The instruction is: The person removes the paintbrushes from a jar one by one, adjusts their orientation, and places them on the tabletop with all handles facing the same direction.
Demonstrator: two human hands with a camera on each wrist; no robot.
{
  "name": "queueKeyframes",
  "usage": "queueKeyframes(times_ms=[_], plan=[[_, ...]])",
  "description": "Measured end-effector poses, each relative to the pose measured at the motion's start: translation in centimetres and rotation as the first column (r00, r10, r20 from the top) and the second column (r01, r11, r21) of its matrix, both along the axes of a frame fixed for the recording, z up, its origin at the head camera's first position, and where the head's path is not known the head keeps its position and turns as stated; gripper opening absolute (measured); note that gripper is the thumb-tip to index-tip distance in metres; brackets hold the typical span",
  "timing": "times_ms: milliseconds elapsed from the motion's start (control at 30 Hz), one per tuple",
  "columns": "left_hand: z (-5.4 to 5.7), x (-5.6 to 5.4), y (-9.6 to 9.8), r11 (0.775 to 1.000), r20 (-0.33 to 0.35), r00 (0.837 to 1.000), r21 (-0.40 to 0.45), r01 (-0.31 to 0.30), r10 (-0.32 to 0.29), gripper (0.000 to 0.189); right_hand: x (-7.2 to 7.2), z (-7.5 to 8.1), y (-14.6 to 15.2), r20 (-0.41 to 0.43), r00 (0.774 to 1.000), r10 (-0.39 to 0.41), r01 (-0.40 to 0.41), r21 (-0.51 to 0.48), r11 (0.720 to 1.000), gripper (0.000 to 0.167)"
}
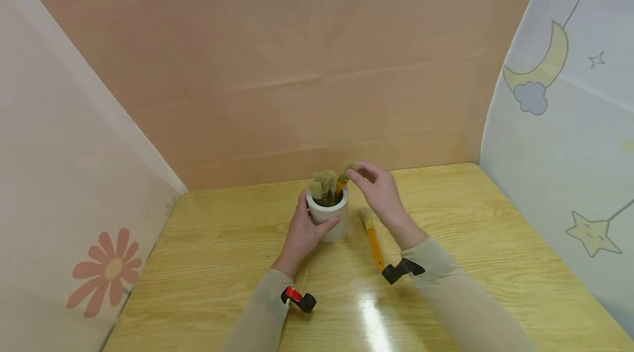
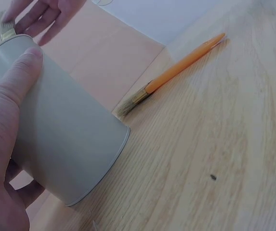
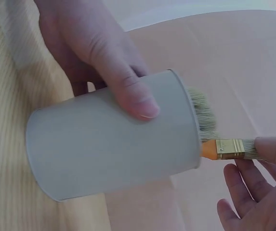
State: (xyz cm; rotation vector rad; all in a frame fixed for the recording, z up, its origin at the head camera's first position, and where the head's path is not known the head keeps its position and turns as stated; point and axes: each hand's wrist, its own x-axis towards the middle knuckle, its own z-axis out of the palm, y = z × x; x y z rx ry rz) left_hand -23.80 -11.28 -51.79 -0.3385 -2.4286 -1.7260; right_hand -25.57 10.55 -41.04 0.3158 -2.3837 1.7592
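Note:
A light grey cylindrical holder (image 1: 333,224) stands on the table with several paintbrushes (image 1: 324,180) in it, bristles up. My left hand (image 1: 305,231) grips its side, thumb across the front in the right wrist view. At the rim's right side, my right hand (image 1: 378,190) pinches one paintbrush (image 3: 230,149) by its bristles between thumb and fingers. That brush shows a gold-coloured ferrule and a bit of orange handle, the rest hidden inside the holder. Another paintbrush (image 1: 372,242) with an orange handle lies on the table right of the holder, below my right hand.
The wood-grain table (image 1: 208,264) reaches back to a plain orange-brown backdrop (image 1: 317,66). Printed cloth stands at both sides, with a flower (image 1: 113,269) on the left and a moon (image 1: 550,60) on the right. A small dark speck (image 2: 213,177) is on the tabletop.

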Motion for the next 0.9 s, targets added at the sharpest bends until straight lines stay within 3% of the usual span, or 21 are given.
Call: queueKeyframes(times_ms=[467,700,900], plan=[[-0.3,0.2,-0.1,1.0,0.018,1.0,0.003,-0.009,0.009,0.112,0.9,1.6,1.5,-0.087,0.995,-0.046,0.034,-0.13,0.991,0.043],[-0.3,0.1,0.0,1.0,0.006,1.0,0.014,-0.012,0.012,0.111,1.0,3.1,3.1,-0.142,0.986,-0.088,0.054,-0.225,0.973,0.04],[-0.2,0.1,0.2,1.0,-0.005,1.0,0.012,-0.011,0.011,0.11,1.2,3.7,5.0,-0.134,0.985,-0.113,0.075,-0.265,0.961,0.04]])
